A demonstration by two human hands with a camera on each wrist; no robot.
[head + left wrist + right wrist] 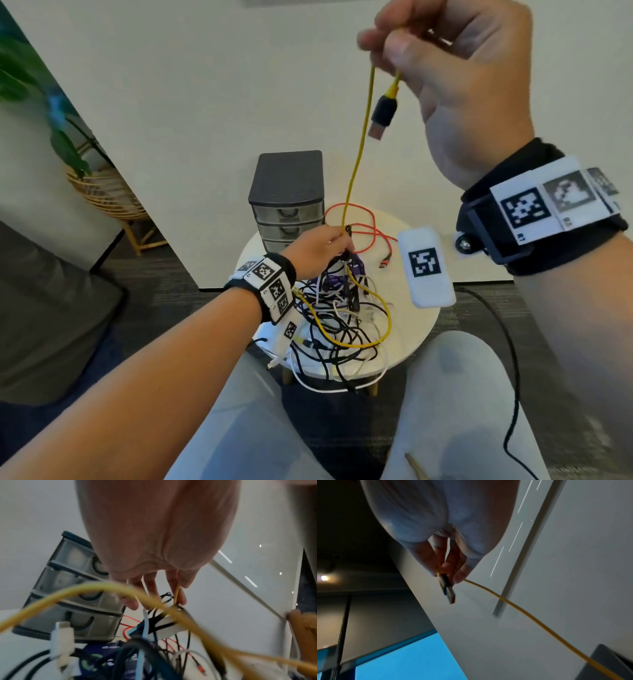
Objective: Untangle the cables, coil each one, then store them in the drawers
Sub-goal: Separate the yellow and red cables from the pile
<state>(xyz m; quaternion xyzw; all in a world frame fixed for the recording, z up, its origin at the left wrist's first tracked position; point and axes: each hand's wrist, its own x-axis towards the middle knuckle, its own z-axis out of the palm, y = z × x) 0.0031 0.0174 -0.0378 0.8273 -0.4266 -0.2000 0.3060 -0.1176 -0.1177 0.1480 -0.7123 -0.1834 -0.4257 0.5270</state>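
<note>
Yellow cable (356, 171) is what I have in both hands: it runs as a taut line from the upper middle of the head frame down to the frame's centre. My right hand (455, 78), raised high at the upper right, has its grip pinched narrow on the cable just behind the plug (382, 114), which dangles below the fingers with its black shell and metal tip pointing down. The right wrist view shows the same: fingertips (460, 577) closed on the cable, the plug hanging free. My left hand (318, 248), lower and near the centre, pinches the same cable between thumb and fingers where it meets the tangle; the left wrist view shows the strand gripped at the fingertips (181, 597).

Below that hand the cable continues in a wide loop through a heap of black, white and purple cables (339, 329) piled on the round white desk (411, 342) at the lower middle. An orange cable (363, 222) lies looped on the desk just right of my left hand, apart from the heap, its end pointing toward a white marker tag (426, 267).

Behind the heap, at the far edge of the desk, stands a dark drawer unit (287, 195) with its three drawers closed. A plant in a wicker stand (102, 195) sits at the left of the frame, and a black cord (507, 342) trails over the floor at the lower right.
</note>
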